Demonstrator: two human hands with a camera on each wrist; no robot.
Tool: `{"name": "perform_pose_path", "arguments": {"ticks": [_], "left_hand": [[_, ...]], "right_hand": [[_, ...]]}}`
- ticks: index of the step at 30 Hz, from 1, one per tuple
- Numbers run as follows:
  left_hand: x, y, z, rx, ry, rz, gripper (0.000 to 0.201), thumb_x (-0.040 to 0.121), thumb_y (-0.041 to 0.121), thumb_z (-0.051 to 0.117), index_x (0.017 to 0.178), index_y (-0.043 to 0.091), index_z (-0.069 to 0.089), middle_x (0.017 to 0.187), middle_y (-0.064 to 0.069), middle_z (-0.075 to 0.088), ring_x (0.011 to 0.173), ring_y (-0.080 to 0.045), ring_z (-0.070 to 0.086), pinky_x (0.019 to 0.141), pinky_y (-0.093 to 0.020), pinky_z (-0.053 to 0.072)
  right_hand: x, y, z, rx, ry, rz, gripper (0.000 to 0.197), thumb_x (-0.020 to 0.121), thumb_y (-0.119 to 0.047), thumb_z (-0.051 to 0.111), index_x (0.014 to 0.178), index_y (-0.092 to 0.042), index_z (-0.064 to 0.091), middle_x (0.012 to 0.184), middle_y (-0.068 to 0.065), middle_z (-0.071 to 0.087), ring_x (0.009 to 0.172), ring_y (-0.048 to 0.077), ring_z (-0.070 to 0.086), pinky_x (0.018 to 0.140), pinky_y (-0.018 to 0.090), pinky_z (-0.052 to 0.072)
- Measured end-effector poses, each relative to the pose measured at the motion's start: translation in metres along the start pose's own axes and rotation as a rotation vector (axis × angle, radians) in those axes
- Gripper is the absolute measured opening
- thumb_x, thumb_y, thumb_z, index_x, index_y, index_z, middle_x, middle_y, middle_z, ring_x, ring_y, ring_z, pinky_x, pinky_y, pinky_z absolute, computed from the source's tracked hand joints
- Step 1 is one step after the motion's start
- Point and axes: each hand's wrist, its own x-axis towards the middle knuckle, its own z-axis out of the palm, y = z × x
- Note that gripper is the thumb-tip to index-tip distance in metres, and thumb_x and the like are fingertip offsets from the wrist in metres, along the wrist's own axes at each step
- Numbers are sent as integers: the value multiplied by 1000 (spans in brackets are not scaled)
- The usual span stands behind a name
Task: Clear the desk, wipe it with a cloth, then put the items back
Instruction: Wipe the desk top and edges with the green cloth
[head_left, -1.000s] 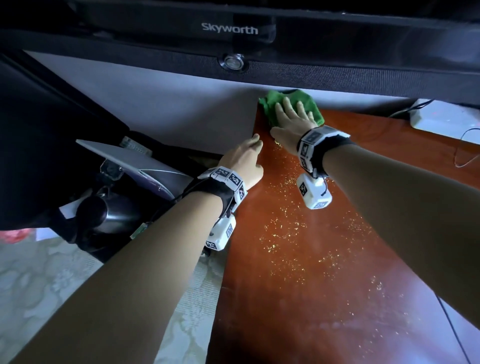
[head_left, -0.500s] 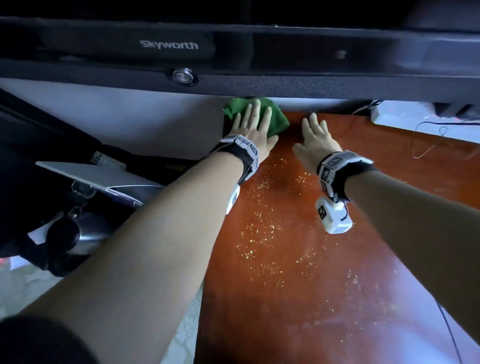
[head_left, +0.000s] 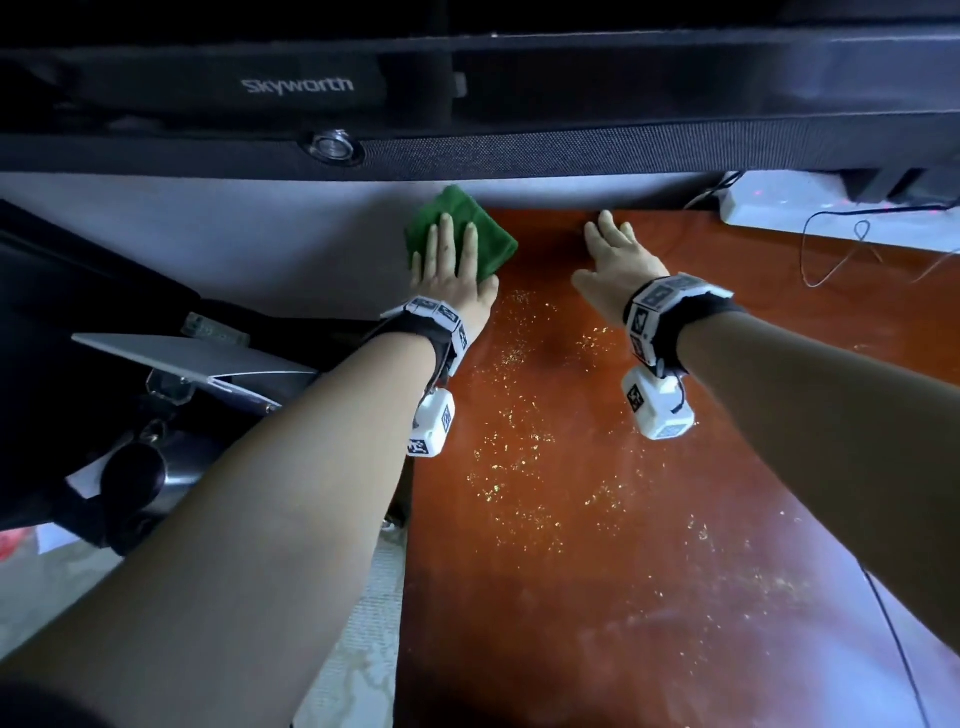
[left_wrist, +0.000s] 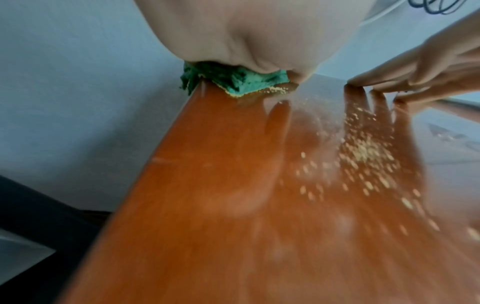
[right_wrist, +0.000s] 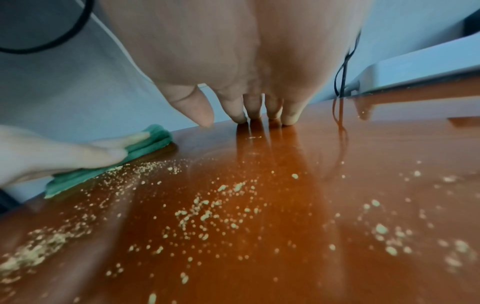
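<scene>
Pressing flat under left hand (head_left: 451, 275), green cloth (head_left: 485, 234), desk (head_left: 597, 545) corner

A pale grey wall (head_left: 249, 244) runs along the far side under a black Skyworth television (head_left: 467, 78). To the left, a patterned light floor (head_left: 62, 597) — dark furniture (head_left: 78, 291) stands on it, in dim light.

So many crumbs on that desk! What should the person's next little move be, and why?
Probably draw the green cloth toward the body along the desk. The left hand presses it flat at the far left corner, while yellow crumbs lie scattered nearer the person, unwiped. The right hand merely rests its fingertips on the wood.
</scene>
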Motion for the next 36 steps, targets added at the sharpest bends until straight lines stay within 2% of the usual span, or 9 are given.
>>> {"name": "perform_pose_path", "arguments": {"ticks": [6,12,16,17,21,26,30,33,36], "left_hand": [[-61,-5,20,43,-57,74,76,101,47,37,159,16,-1,164,-13,-14,152,-29,-7,123,-48,3],[-127,-5,36,75,-111,96,74,101,50,28,158,16,-7,162,-13,-22,152,-26,-14,123,-46,-5],[-151,-7,45,88,-150,102,83,88,60,6,157,17,-10,161,-11,-26,151,-25,-17,123,-47,-4],[-151,-6,46,91,-152,101,83,88,61,6,157,17,-10,161,-11,-26,151,-25,-17,123,-47,-3],[-131,-1,40,98,-163,89,82,98,61,25,156,19,-14,160,-9,-29,150,-24,-21,123,-46,-8],[-61,7,21,110,-157,68,85,96,68,22,157,21,-14,161,-7,-28,150,-23,-19,122,-48,-6],[-21,18,9,124,-130,129,86,95,70,22,157,21,-12,161,-7,-27,150,-21,-20,122,-45,-9],[-20,16,9,124,-111,142,85,95,70,22,158,22,-9,163,-6,-24,151,-21,-17,122,-45,-9],[-42,14,4,117,-113,198,86,94,70,22,157,22,-11,162,-5,-26,151,-19,-19,123,-45,-7]], "right_hand": [[-22,6,1,-17,-33,-13,73,90,-31,42,157,-22,16,166,-4,1,152,19,2,120,41,17],[-45,7,7,-19,-71,-18,73,90,-30,43,158,-23,15,166,-4,1,152,19,2,120,40,18],[-47,7,4,-29,-71,-10,71,92,-29,44,157,-22,16,166,-3,1,152,20,3,120,41,18],[-46,8,4,-27,-69,-10,72,91,-29,44,157,-22,16,166,-3,1,152,19,3,120,41,18],[-44,15,6,-14,-64,-16,75,88,-30,45,157,-25,15,166,-6,1,152,18,2,120,40,18],[-38,20,12,-33,-32,-25,76,88,-31,46,158,-26,15,165,-6,1,152,17,3,119,40,20],[-39,22,20,-55,-18,-37,78,89,-30,47,158,-26,12,165,-6,-2,152,17,1,119,40,21],[-40,21,21,-47,-11,-41,79,88,-30,47,158,-27,12,165,-7,-2,152,16,0,119,38,20],[-41,18,13,-34,-42,-38,77,88,-28,46,158,-27,14,165,-7,-1,152,14,1,120,37,15]]}}
